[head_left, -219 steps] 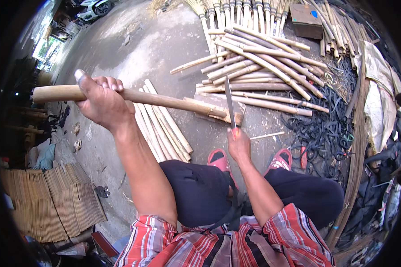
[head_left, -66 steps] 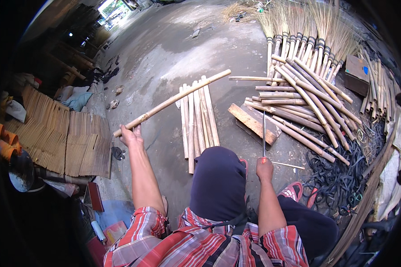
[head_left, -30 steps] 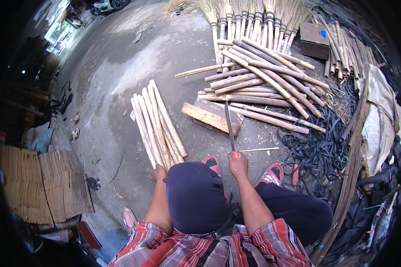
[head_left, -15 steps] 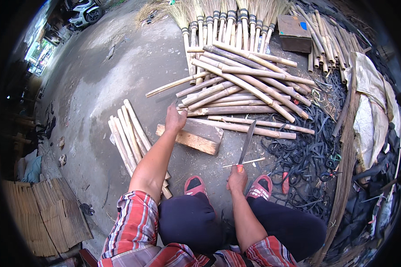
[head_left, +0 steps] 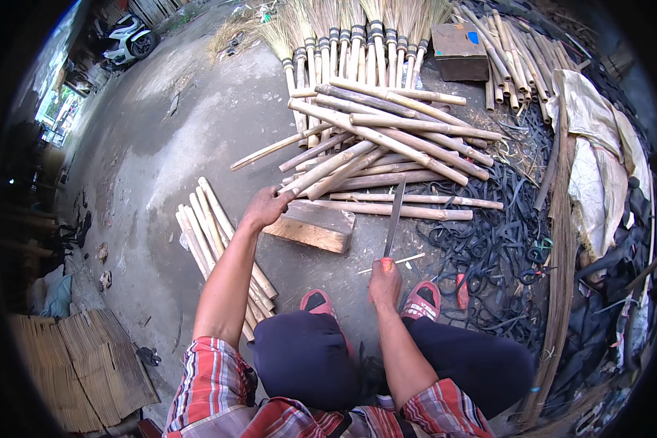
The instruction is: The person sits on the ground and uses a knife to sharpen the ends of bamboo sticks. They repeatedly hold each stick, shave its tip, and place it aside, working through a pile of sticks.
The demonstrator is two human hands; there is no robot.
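No legible text; just small, blurred white lettering [head_left: 425, 309] on the right foot's pink sandal [head_left: 416, 301].

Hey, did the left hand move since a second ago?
Yes, forward and to the right. Against the wooden block, the left hand was nearer and off to its left; now it is by the block's far left corner.

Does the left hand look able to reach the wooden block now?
Probably yes: the left hand is close to the left end of the wooden block, and nothing seems to lie on top. But it touches a bamboo pole, perhaps gripping its end.
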